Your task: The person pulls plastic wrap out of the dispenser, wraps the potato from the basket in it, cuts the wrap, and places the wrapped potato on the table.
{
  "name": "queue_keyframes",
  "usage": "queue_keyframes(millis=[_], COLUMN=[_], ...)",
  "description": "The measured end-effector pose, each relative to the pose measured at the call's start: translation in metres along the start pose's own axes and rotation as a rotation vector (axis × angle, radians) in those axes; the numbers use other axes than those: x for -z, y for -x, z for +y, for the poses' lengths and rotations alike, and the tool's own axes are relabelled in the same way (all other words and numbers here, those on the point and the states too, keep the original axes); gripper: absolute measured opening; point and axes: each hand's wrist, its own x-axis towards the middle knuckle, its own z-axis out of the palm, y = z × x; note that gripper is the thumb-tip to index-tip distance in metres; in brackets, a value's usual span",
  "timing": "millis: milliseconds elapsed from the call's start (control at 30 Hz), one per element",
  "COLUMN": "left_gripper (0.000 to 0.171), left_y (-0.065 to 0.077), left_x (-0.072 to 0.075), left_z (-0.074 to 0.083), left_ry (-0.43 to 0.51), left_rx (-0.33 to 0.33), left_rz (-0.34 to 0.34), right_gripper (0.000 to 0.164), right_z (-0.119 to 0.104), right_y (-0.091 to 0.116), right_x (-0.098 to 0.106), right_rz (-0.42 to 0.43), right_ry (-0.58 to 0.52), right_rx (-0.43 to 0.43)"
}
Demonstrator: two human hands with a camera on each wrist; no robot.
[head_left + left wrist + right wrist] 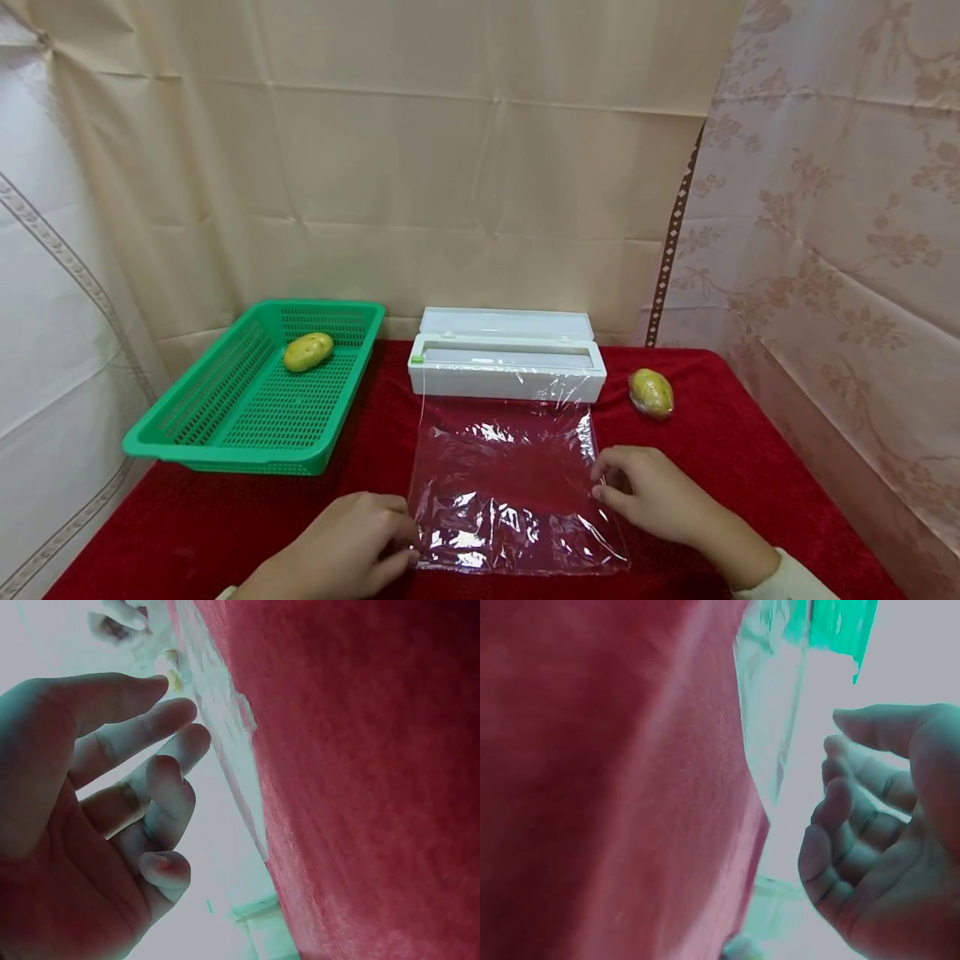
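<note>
A sheet of clear plastic wrap [517, 492] lies spread over the red cloth, running forward from a white wrap dispenser box [506, 383] whose lid [506, 323] stands raised behind. My left hand [348, 542] is at the sheet's near left edge; in the left wrist view, its fingers [169, 791] are loosely bent and hold nothing. At the right edge is my right hand [652, 492], fingers relaxed; the right wrist view shows its palm [900, 885] empty. Whether either hand's fingertips touch the film, I cannot tell. Right of the dispenser sits a potato wrapped in film [651, 393].
A green plastic basket [225, 454] stands at the left with an unwrapped potato [308, 352] inside. Red cloth [750, 450] covers the table. A beige curtain [450, 167] hangs behind the table, and a patterned curtain [847, 250] on the right.
</note>
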Motion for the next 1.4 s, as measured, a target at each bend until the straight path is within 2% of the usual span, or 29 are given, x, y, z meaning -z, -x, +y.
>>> queue_keyframes(millis=[167, 367, 533, 767, 900, 1100, 1233, 1400], left_gripper=[0.005, 0.004, 0.006, 0.002, 0.003, 0.007, 0.014, 0.021], left_y=[-0.002, -0.009, -0.017, -0.029, -0.038, -0.052, -0.058, -0.062], left_x=[0.006, 0.021, 0.04, 0.076, 0.103, 0.144, 0.165, 0.176], left_z=[0.0, 0.0, -0.001, -0.011, -0.028, -0.074, -0.101, -0.131], left_ry=[-0.017, -0.046, -0.044, -0.034, -0.018, -0.055, -0.033, 0.005], left_rx=[0.003, -0.035, -0.03, 0.038, 0.083, 0.17, 0.23, 0.291], left_rz=[0.035, 0.134, 0.17, 0.255, 0.356, 0.474, 0.494, 0.477], right_gripper=[0.015, 0.019, 0.026, 0.026, 0.026, 0.029, 0.03, 0.031], right_z=[0.016, 0.032, 0.042, 0.047, 0.048, 0.048, 0.048, 0.046], right_y=[-0.03, -0.048, -0.049, -0.048, -0.047, -0.048, -0.049, -0.05], right_x=[-0.012, -0.02, -0.021, -0.019, -0.021, -0.024, -0.024, -0.025], right_rz=[0.089, 0.072, 0.029, 0.029, 0.019, 0.01, 0.008, 0.004], right_ry=[-0.058, -0.188, -0.293, -0.32, -0.349, -0.386, -0.389, -0.375], right_rx=[-0.089, -0.23, -0.217, -0.221, -0.226, -0.243, -0.238, -0.231])
